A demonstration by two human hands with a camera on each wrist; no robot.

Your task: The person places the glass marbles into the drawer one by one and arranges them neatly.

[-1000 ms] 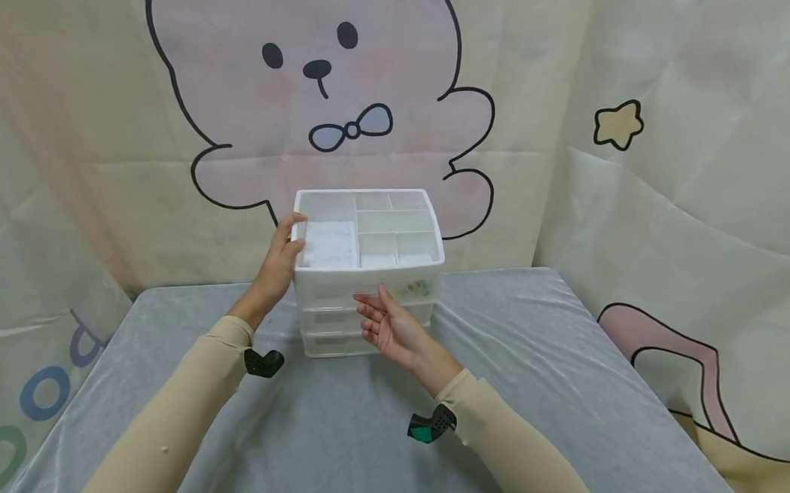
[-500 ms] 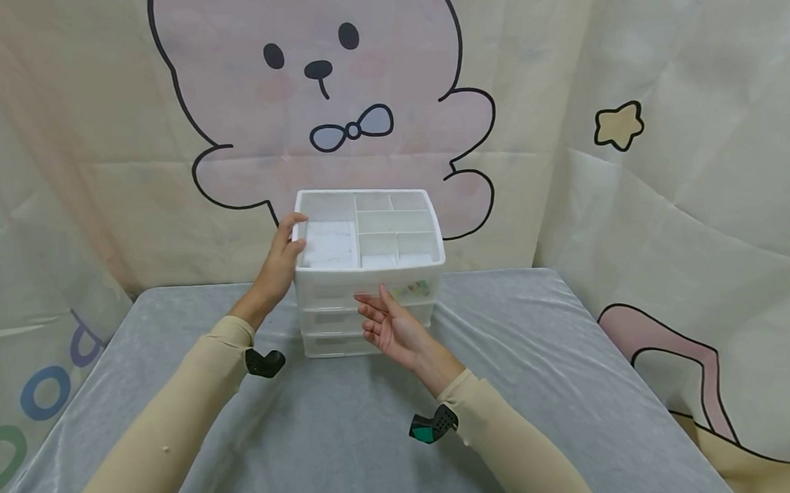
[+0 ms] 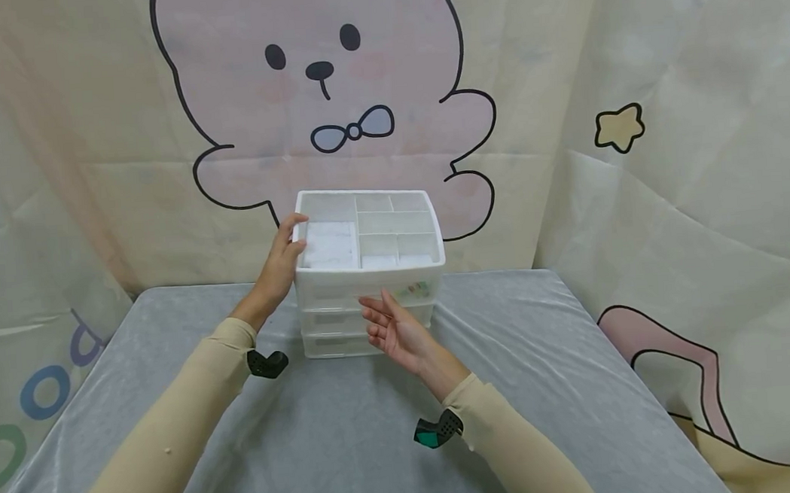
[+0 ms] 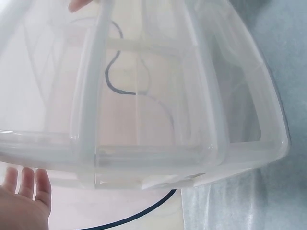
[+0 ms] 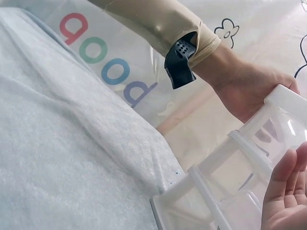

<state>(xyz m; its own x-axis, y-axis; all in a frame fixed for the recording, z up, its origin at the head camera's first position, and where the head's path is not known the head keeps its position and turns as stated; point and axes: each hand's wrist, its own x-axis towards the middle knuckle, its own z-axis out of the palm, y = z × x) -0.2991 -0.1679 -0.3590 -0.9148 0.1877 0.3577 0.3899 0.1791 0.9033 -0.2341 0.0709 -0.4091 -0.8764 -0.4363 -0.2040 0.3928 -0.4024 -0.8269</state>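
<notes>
A white drawer organizer [image 3: 329, 287] with clear stacked drawers stands toward the back of the table. Its top is a divided tray [image 3: 330, 243]. My left hand [image 3: 276, 275] grips the upper left rim, with index finger and thumb over the edge; other fingers lie along the side wall, as the left wrist view [image 4: 26, 199] shows. Before the top drawer, my right hand [image 3: 406, 340] is palm up with loosely bent fingers, holding nothing. Its fingertips overlap the drawer front in the head view. A small coloured patch [image 3: 416, 288] shows on that front, right of the fingers.
A grey cloth covers the table [image 3: 325, 432]. Behind it hangs a curtain [image 3: 385, 81] printed with a bear, and further printed curtain [image 3: 678, 206] is at the right. Both wrists carry a black device, the right one [image 3: 439, 429] with a green part.
My right hand has shifted slightly down and to the right, with its fingertips lower on the top drawer front. The left hand keeps its hold, and the organizer stays in place.
</notes>
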